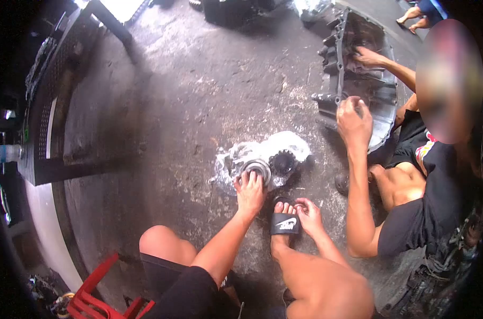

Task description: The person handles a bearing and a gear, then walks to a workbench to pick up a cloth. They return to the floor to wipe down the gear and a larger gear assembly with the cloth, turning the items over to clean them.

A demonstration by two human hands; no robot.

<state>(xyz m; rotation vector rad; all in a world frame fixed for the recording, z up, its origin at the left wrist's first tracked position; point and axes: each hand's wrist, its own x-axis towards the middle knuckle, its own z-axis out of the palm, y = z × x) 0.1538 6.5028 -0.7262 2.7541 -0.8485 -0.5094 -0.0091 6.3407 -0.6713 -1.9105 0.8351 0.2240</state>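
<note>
- Got left hand (250,190) down on near rim of metal ring (256,168), palm to floor, fingers spread a bit and touching.
- Got right hand (309,213) low beside black sandal (285,224), next to the toes, fingers loosely bent, thumb near fingertips.
- Can't tell from this angle, with fingertips partly hidden, whether gripping or just resting at either spot.
- See metal ring lying on crumpled clear plastic (228,159), on dark stained floor (188,106), ahead of sandal and slightly left.
- See dark toothed gear (283,163) just right of ring, also on the plastic.
- See big ribbed metal casing (377,87) farther off to the right, open side showing.
- Note co-worker at casing: one hand (355,122) at near edge, other hand (368,56) reaching inside.
- Note red plastic chair (96,276) at lower left, black perforated bench (43,127) above, well apart from ring.
</note>
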